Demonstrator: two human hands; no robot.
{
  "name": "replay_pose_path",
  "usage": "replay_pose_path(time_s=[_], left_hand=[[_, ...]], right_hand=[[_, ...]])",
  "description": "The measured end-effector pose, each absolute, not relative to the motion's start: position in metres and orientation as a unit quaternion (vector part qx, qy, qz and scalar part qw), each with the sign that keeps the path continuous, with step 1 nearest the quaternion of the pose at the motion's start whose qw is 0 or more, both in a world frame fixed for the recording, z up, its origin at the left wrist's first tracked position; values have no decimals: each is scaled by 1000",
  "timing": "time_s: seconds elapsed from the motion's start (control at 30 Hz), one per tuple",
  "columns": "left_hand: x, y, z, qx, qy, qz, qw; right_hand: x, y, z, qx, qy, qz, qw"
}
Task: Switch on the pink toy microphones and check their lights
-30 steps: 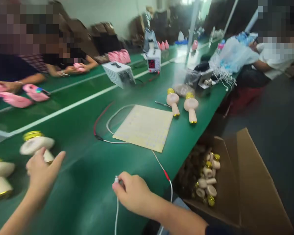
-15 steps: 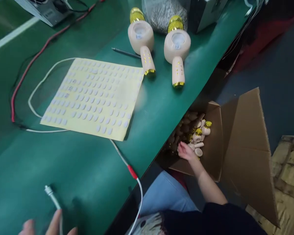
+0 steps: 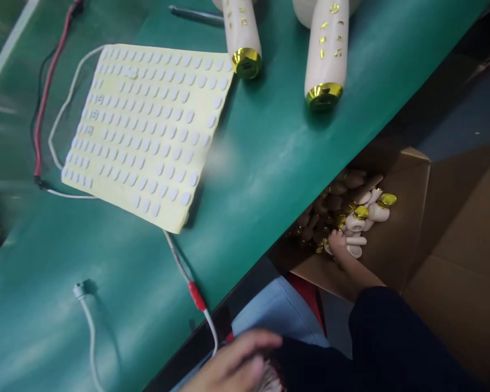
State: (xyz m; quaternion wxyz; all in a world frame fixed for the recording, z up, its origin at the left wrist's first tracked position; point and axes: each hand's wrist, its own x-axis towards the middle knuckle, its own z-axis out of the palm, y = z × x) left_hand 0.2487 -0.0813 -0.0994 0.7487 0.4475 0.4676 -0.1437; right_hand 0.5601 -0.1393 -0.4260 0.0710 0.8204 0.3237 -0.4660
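Observation:
Down in the cardboard box, my right hand (image 3: 337, 243) has its fingers curled in against a cream microphone among the pile, partly hidden by its own knuckles. The heaped cream-and-gold microphones (image 3: 356, 222) lie around it at various angles. Low in front of my body, my left hand (image 3: 237, 362) is held with its fingers apart and nothing in them; it is slightly blurred. On the green table stand out two more handles, one of the left microphone (image 3: 242, 30) and one of the right microphone (image 3: 326, 51); their heads are cut off by the frame's top.
A yellow sheet of small pale stickers (image 3: 147, 130) lies on the green table (image 3: 261, 179). A white cable with a metal plug (image 3: 81, 291), a cable with a red sleeve (image 3: 196, 295), a red cable (image 3: 49, 81) and a dark pen (image 3: 196, 15) are also there. The cardboard box (image 3: 408, 218) sits below the table edge.
My left hand has moved right, away from the plug cable to in front of my body. My right hand has reached down onto the microphones. The view has moved closer to the table.

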Motion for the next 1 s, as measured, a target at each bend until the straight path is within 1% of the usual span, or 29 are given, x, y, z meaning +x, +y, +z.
replay_pose_path(time_s=[0.07, 0.1, 0.23, 0.3, 0.37, 0.43, 0.5, 0.63, 0.7, 0.77, 0.83, 0.9, 1.0], left_hand=[[275, -81, -116, 416, 521, -168, 726], [288, -83, -124, 430, 553, -157, 696], [327, -95, -156, 542, 555, -121, 620], [340, -99, -176, 561, 525, -132, 626], [349, -99, -195, 555, 495, -148, 652], [352, -94, -210, 511, 499, -153, 683], [351, -88, -217, 454, 535, -145, 698], [344, -84, -206, 434, 560, -122, 695], [339, -88, -196, 425, 551, -133, 706], [334, -95, -187, 416, 532, -141, 724], [328, -100, -181, 421, 506, -142, 739], [322, -103, -176, 444, 485, -146, 740], [315, -103, -169, 511, 438, -131, 728]], right_hand=[[568, -147, -403, 816, 319, -482, 13], [571, -155, -387, 806, 322, -497, -28], [566, -198, -321, 696, 319, -595, -243], [551, -212, -304, 629, 280, -639, -342], [537, -212, -307, 599, 240, -660, -385], [535, -201, -326, 617, 199, -661, -379], [549, -185, -357, 673, 141, -636, -351], [597, -165, -423, 837, 1, -485, -253], [612, -163, -450, 889, -55, -408, -200], [617, -162, -470, 916, -92, -353, -169], [615, -162, -483, 927, -112, -319, -164], [610, -161, -485, 931, -119, -292, -183], [602, -163, -465, 922, -107, -266, -260]])
